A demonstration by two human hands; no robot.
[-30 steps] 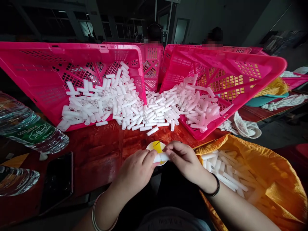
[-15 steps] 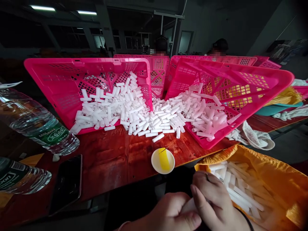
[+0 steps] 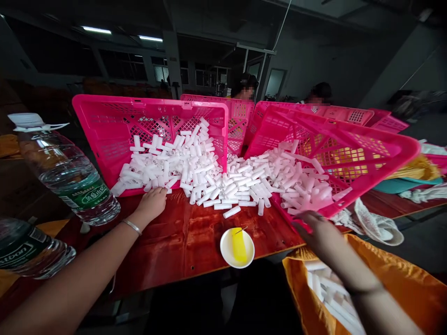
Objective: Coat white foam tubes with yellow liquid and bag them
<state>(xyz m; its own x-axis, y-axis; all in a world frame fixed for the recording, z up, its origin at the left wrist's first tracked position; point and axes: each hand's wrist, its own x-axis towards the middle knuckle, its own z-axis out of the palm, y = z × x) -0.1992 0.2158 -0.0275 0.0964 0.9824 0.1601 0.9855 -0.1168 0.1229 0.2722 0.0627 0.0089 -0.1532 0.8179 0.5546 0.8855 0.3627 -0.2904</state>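
Observation:
My left hand [image 3: 152,204] reaches to the near edge of the left pink crate, its fingers curled in against the short white plastic tubes [image 3: 167,160]. What its fingertips hold, if anything, is hidden. My right hand [image 3: 320,232], slightly blurred, is over the front rim of the right pink crate [image 3: 380,170]. Its thumb and fingers are apart, and no tube shows between them. More white tubes spill from the left crate [image 3: 104,135] and the right one into a heap between them. Longer white tubes [image 3: 335,293] lie in an orange sack [image 3: 387,274] below my right arm.
A small white bowl [image 3: 226,249] with a yellow strip [image 3: 239,244] stands at the table's [image 3: 167,242] front edge. Two large water bottles [image 3: 77,181] are at left. A white cloth glove [image 3: 377,223] lies at right. Two people [image 3: 246,86] sit behind more pink crates.
My hands were together around something whitish above my lap, beside the sack. They have parted: the left went forward to the left crate, the right up to the right crate. The view has shifted.

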